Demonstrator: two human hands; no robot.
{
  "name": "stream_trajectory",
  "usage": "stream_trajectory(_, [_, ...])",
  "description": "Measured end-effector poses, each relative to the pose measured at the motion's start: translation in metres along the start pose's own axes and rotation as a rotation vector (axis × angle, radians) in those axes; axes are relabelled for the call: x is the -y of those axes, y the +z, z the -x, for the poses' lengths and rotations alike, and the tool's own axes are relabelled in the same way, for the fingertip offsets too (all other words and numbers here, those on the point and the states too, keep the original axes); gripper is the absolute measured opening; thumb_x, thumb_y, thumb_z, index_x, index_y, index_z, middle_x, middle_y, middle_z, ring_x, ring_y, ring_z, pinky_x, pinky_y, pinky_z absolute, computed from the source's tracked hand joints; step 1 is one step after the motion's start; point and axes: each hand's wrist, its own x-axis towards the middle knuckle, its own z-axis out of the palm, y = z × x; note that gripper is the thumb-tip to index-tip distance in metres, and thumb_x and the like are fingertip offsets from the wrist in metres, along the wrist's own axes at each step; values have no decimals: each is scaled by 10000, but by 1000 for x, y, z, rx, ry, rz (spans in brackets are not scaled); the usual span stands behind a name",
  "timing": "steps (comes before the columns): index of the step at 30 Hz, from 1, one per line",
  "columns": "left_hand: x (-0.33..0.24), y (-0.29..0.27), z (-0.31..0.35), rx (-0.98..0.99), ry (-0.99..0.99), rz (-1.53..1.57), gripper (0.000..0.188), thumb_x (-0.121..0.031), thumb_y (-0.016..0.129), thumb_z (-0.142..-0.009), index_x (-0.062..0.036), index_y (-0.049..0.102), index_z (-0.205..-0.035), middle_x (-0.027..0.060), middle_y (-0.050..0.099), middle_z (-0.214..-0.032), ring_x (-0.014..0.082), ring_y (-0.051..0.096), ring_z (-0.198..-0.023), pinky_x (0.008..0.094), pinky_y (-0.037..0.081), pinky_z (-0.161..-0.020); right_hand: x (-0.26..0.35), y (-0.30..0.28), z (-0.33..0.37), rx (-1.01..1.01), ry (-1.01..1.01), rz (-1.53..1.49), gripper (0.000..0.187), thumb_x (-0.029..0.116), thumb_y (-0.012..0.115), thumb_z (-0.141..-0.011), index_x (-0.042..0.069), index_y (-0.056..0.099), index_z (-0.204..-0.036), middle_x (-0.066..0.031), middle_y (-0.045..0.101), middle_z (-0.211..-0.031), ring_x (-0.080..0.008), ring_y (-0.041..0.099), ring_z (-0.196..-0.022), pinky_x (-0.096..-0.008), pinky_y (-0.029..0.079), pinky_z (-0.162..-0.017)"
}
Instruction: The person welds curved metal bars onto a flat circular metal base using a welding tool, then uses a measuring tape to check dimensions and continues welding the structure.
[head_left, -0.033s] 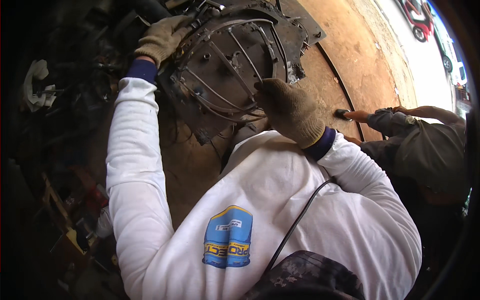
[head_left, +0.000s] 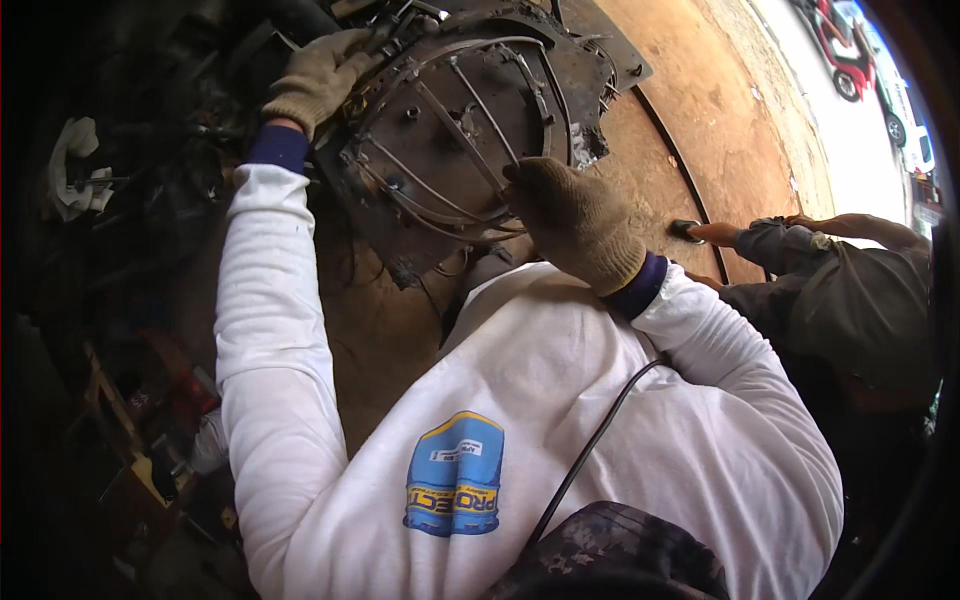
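A dark, scorched metal plate (head_left: 400, 165) lies before me, with a round frame of bent metal strips and thin bars on top. My left hand (head_left: 318, 82), in a tan knit glove, is at the plate's upper left edge. Its fingers bend over dark metal parts there, and its fingertips and what they grip are hidden. In a matching glove, my right hand (head_left: 575, 215) is closed in a fist at the frame's right side. From this fist a thin metal rod (head_left: 484, 108) slants up and left across the frame, its far end by the curved strip.
Brown ground lies at the right, crossed by a long dark bar (head_left: 672, 152). A crouching person in dark clothes (head_left: 840, 290) reaches toward a small dark object (head_left: 686, 230). Dark clutter and a pale crumpled cloth (head_left: 75, 170) are at left. A red vehicle (head_left: 846, 55) stands beyond.
My left hand has shifted slightly left. My right hand has moved a little left, with the rod's near end. The red vehicle appears slightly lower in the picture.
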Motion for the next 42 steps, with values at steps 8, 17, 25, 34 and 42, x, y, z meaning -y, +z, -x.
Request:
stream_trajectory(8, [-61,-7,112,-460,-377,469,428,-264,685,-979,6,628,-1306,88,694,-1182,188,629,-1095,317,468,-1003,-11,14,-4,87,9,-145,253,314,656,-940,127,658,-1111,-102,701,-961,-321,710,-811,-421,561,-659])
stream_trajectory(17, [-103,65,176,-603,-491,510,553,-278,655,-992,-15,475,-1444,144,573,-1394,242,549,-1279,366,428,-1076,-21,27,-13,133,-149,-104,263,287,659,-935,94,646,-1114,-116,710,-981,-321,714,-852,-408,571,-710])
stream_trajectory(25, [-101,96,198,-615,-530,390,578,-231,701,-942,41,481,-1403,177,597,-1333,274,577,-1209,384,441,-1052,-13,17,-23,151,-172,-68,253,260,649,-937,88,653,-1123,-121,684,-1031,-324,703,-923,-413,567,-762])
stream_trajectory(34, [-127,96,190,-534,-509,492,518,-124,682,-927,38,499,-1384,183,615,-1303,273,586,-1197,378,439,-1054,-12,18,-32,117,-230,-51,242,213,652,-940,63,657,-1129,-127,698,-984,-324,698,-890,-398,564,-743])
stream_trajectory(42, [-114,106,181,-640,-429,496,552,-45,672,-889,29,479,-1401,170,617,-1284,263,600,-1163,370,469,-1015,-14,10,-41,203,-191,-63,211,151,623,-927,70,670,-1116,-114,676,-1036,-289,691,-942,-375,569,-806])
